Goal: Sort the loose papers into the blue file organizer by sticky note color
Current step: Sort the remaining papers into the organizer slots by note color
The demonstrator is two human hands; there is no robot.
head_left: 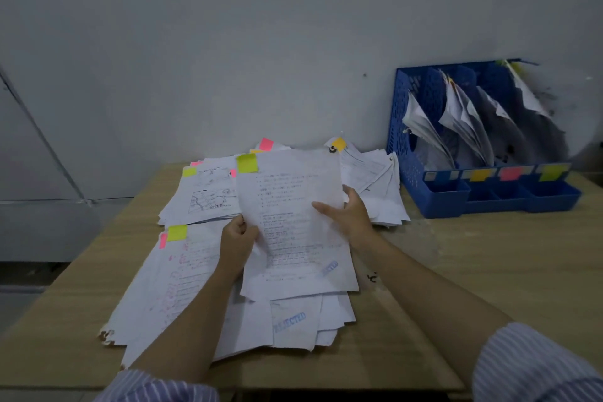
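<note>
Striped sleeves (535, 365) fill the bottom corners of the frame, and the forearms reach up to a sheet (293, 222) held just above the loose papers (202, 258) at centre. The left hand (238, 238) pinches its left edge; the right hand (347, 215) grips the right edge, thumb on the face. A yellow-green sticky note (247, 162) marks its top left corner. The blue file organizer (411, 147) stands at centre right on the counter (456, 258), slots tagged by colour. Best to match the rightmost yellow-green tag (551, 171), keep the sheet taut, and slide it in bottom edge first so the paper does not buckle.
</note>
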